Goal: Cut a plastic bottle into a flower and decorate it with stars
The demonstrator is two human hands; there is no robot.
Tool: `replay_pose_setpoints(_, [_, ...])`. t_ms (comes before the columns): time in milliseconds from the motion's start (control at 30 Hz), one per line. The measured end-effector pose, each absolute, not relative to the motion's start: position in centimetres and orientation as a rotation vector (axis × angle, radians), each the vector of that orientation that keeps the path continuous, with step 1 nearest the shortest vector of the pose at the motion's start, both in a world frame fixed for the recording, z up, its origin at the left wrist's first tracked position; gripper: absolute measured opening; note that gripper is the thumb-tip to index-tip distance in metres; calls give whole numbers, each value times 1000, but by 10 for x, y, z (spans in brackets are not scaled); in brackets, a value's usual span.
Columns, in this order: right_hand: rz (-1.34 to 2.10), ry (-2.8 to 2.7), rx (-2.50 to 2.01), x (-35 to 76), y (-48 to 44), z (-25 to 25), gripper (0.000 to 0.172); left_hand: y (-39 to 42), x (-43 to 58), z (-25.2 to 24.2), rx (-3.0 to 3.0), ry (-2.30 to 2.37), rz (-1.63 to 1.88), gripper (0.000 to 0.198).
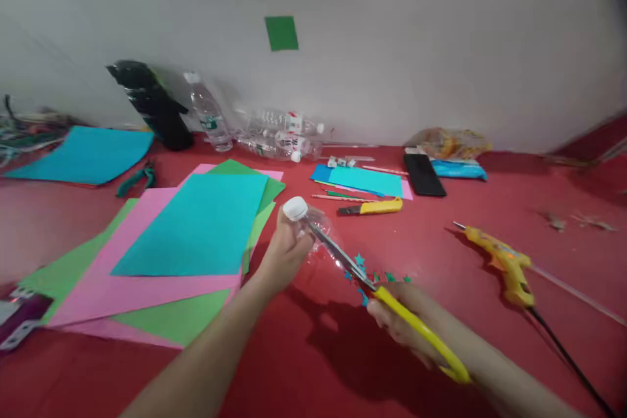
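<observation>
The right hand (399,317), lower right of centre in the frame, has its grip closed around the yellow handles of the scissors (386,300). The 2 blades lie nearly together and point toward the upper left; I cannot tell whether they touch the plastic. The left hand (287,248), at centre, has its grip closed around the neck of a clear plastic bottle (327,235), just below the white cap (295,208). The bottle is held tilted above the red bench (274,366), its body partly behind the blades.

Small blue and green stars (360,260) lie on the bench just beyond the right hand. At left of centre, 1 blue sheet (196,228) tops a stack of pink and green sheets. At right, 1 yellow glue gun (499,261) lies on its side. Farther back lie 1 yellow utility knife (382,207) and 1 black phone (424,175). Along the wall (392,65), 1 clear bottle leans and at least 2 others lie flat. A green square (283,33) marks the wall at upper centre.
</observation>
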State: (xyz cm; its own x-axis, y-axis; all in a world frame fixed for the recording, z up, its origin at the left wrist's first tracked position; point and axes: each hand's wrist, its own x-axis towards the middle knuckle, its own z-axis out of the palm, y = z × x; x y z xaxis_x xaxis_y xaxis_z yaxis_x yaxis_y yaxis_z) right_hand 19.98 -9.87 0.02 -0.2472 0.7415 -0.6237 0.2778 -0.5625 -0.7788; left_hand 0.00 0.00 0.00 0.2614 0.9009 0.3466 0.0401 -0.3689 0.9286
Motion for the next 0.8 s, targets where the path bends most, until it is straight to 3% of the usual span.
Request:
replay_pose_setpoints(367, [1893,-1428,-1579,208,-93,3,41,-1,2,-12,1426,938,1283,29])
replay_pose_setpoints(600, [1773,-1637,-1518,217,-98,0,57,4,2,-6,1043,873,1376,30])
replay_pose_setpoints(800, [1616,-1703,-1522,220,-93,4,54,5,-7,-2,804,719,1358,37])
